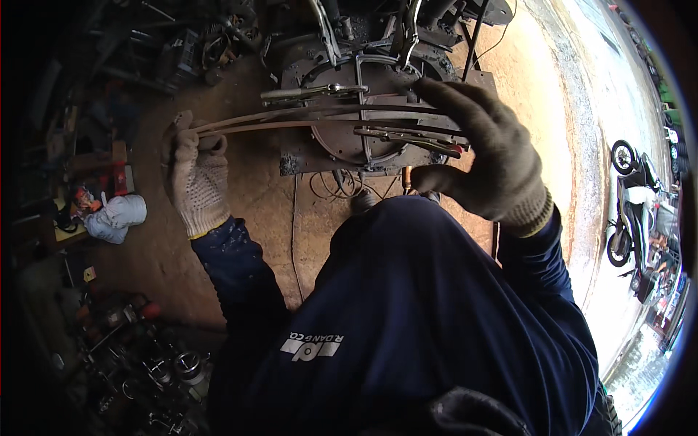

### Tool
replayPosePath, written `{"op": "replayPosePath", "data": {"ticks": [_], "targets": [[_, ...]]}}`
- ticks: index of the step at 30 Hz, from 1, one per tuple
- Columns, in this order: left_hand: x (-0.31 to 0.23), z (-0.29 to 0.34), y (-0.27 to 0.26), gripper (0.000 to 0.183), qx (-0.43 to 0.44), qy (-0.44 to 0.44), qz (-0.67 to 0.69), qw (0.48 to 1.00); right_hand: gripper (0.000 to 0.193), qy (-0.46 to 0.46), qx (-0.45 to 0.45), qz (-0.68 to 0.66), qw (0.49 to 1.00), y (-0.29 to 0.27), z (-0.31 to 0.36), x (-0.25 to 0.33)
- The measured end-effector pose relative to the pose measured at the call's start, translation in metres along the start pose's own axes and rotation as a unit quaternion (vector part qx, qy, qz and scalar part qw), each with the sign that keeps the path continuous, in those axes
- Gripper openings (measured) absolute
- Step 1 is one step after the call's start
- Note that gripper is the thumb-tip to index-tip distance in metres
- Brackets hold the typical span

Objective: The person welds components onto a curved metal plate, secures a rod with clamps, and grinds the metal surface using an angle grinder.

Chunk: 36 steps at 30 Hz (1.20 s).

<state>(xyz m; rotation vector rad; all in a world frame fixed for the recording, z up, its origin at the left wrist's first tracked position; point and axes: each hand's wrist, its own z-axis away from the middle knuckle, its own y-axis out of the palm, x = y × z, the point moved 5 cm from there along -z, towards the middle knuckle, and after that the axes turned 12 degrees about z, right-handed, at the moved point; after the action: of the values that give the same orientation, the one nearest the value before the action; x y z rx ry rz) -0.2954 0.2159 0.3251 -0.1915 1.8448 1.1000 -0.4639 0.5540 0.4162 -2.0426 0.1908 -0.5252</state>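
My left hand [196, 171], in a knitted work glove, is closed around the left ends of several thin, slightly curved metal strips [269, 126]. The strips stretch across to the right above a metal plate [294, 161]. My right hand [498, 156], also gloved and a little blurred, is open at their right ends, thumb and fingers spread apart. Whether it touches them I cannot tell. Under the strips lies a round metal ring frame [318, 138] with a crossbar. Locking pliers [313, 93] grip the crossbar from the left, and a second pair of locking pliers [407, 136] sits lower right.
Two more long clamps [325, 33] [411, 33] stand at the plate's far side. A cable [294, 240] runs along the brown floor. Metal parts [156, 370] crowd the lower left, and a white bag-like bundle [120, 216] lies at left. A motorcycle [631, 207] is parked outside at right.
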Motion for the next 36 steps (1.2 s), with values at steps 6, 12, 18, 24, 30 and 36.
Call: {"op": "replayPosePath", "data": {"ticks": [6, 12, 18, 24, 30, 36], "targets": [[0.031, 0.009, 0.022, 0.048, 0.048, -0.093, 0.080, 0.991, 0.024, 0.090, 0.054, -0.057, 0.993, 0.023, 0.036, -0.015], [0.065, 0.029, 0.080, 0.046, 0.090, -0.172, 0.237, 0.952, 0.020, 0.104, 0.047, -0.102, 0.988, 0.031, 0.063, -0.019], [0.070, 0.040, 0.077, 0.047, 0.047, -0.233, 0.031, 0.971, 0.022, 0.109, 0.052, -0.126, 0.985, 0.042, 0.064, -0.022], [0.071, 0.043, 0.056, 0.044, 0.056, -0.241, 0.017, 0.969, 0.020, 0.174, 0.073, -0.192, 0.963, 0.045, 0.059, -0.026], [0.074, 0.051, 0.006, 0.040, 0.018, -0.232, 0.112, 0.966, 0.021, 0.312, -0.013, -0.305, 0.900, 0.037, 0.079, -0.057], [0.073, 0.068, -0.113, 0.039, -0.161, -0.186, -0.031, 0.969, 0.041, 0.360, -0.193, -0.237, 0.881, -0.001, 0.113, -0.109]]}}
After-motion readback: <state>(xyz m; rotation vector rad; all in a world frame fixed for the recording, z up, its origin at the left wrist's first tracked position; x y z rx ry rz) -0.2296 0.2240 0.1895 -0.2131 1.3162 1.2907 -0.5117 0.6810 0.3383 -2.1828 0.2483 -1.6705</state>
